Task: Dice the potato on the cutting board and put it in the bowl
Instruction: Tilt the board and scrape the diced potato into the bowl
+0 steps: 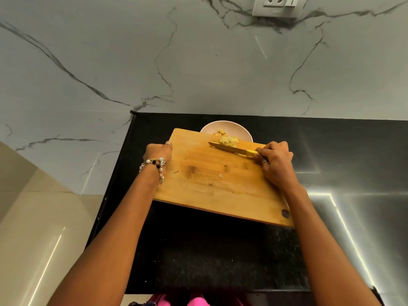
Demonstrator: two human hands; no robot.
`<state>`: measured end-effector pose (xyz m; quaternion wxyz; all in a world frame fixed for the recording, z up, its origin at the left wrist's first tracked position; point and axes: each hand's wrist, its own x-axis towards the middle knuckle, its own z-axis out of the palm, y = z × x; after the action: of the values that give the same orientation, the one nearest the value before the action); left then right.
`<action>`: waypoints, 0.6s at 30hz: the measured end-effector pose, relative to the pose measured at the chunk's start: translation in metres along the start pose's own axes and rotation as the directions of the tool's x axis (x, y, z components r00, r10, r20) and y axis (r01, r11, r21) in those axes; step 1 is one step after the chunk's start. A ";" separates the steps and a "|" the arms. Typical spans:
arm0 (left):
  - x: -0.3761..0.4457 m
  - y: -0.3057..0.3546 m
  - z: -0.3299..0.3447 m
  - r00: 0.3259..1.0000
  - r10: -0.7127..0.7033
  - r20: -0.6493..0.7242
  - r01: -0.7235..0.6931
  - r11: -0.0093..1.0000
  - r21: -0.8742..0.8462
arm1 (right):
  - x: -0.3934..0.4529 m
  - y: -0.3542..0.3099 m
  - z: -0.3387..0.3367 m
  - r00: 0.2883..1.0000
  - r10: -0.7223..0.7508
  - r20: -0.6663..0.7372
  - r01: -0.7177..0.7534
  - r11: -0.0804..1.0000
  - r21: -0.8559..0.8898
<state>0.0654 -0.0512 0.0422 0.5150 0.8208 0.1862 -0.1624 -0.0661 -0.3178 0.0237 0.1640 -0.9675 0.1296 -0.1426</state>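
- Cutting board point(212, 180) x1, wooden, on black counter point(198, 250), far edge over the bowl
- Bowl point(234, 129) x1, pale, behind board, w/ some potato bits inside
- Diced potato point(228, 140): 1 pile at board's far edge, against knife blade
- Knife point(234, 149) x1, yellow handle
- Left hand point(157, 151): fingers curled round board's left edge, gripping it
- Right hand point(276, 161): closed round knife handle

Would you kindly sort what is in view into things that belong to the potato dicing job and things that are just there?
Part of the job:
cutting board, gripped at its edge by the left hand
knife, held by the right hand
diced potato at the board's far edge
bowl, some pieces already inside

Just there:
wall socket
beaded bracelet
ring
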 end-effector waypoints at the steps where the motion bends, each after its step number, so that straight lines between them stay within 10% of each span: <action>1: 0.001 0.000 0.000 1.000 -0.006 0.002 0.006 1.000 0.000 | 0.005 0.001 0.001 1.000 -0.001 0.002 0.001 1.000 -0.004; 18: 0.006 -0.006 -0.012 1.000 0.001 -0.016 -0.001 1.000 -0.002 | 0.010 -0.002 -0.012 0.998 -0.009 -0.063 0.011 1.000 0.028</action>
<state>0.0686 -0.0376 0.0399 0.5142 0.8217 0.1901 -0.1555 -0.0603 -0.3226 0.0379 0.1727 -0.9607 0.1277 -0.1756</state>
